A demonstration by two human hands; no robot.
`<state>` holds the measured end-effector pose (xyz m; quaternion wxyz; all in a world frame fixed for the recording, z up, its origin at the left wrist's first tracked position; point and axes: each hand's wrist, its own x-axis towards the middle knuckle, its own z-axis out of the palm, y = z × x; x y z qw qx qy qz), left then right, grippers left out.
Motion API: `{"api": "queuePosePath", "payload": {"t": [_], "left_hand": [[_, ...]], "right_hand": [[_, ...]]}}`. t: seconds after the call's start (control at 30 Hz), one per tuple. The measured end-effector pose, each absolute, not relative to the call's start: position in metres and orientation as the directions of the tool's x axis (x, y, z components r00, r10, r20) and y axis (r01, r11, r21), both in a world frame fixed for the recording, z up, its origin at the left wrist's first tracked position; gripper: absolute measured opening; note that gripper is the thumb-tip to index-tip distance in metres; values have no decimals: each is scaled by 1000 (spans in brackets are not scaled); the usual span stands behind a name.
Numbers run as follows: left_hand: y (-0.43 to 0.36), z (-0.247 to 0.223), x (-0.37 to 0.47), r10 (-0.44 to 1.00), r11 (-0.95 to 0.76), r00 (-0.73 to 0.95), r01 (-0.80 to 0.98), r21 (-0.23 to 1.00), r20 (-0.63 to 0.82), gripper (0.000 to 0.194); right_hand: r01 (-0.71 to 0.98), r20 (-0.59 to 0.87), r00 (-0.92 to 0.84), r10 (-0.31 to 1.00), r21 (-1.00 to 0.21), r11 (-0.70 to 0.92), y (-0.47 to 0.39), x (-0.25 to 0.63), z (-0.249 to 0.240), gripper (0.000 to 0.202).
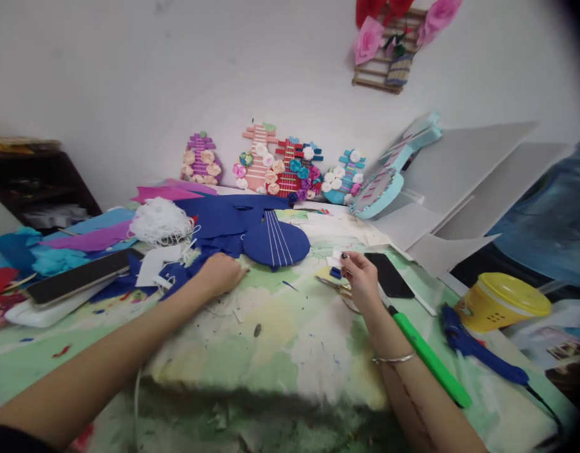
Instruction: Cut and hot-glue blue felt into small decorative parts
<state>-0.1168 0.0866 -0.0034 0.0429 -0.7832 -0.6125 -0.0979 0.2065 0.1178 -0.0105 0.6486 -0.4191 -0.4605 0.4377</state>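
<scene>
My left hand (223, 274) is low over the table, its fingers curled in; whatever they may hold is hidden. Beside it lie blue felt scraps (177, 272) and white card offcuts (156, 264). Just beyond is a blue felt guitar shape (297, 244) with white strings over its round body. My right hand (363, 277) pinches a small white piece of card (334, 260) between thumb and finger. Under and beside that hand are gold-handled scissors (344, 290), a small dark blue piece (336, 272) and a black phone (391, 275).
A green-handled knife (431, 358), a blue glue gun (483, 352) and a yellow tub (507, 305) are at right. White yarn (160, 221) and another phone (82, 277) lie left. Decorated small guitars (287, 173) and white boards (464, 182) lean at the back.
</scene>
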Motion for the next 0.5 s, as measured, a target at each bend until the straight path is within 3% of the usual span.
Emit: {"api": "queuePosePath", "payload": {"t": [0.13, 0.17, 0.27, 0.4, 0.5], "left_hand": [[97, 16, -173, 936, 22, -9, 999, -32, 351, 32], [101, 17, -182, 929, 80, -73, 997, -6, 364, 36], [110, 10, -201, 969, 38, -89, 975, 218, 230, 38], [114, 11, -211, 975, 9, -87, 934, 357, 203, 22], [111, 31, -219, 963, 19, -150, 865, 501, 223, 38]], "right_hand": [[-180, 217, 181, 959, -951, 250, 114, 203, -8, 27], [-180, 215, 181, 960, -952, 248, 113, 202, -8, 27], [-177, 205, 189, 960, -955, 238, 112, 201, -7, 27], [-172, 191, 184, 964, -959, 223, 111, 200, -7, 27], [-174, 190, 173, 966, -960, 220, 111, 200, -6, 25]]}}
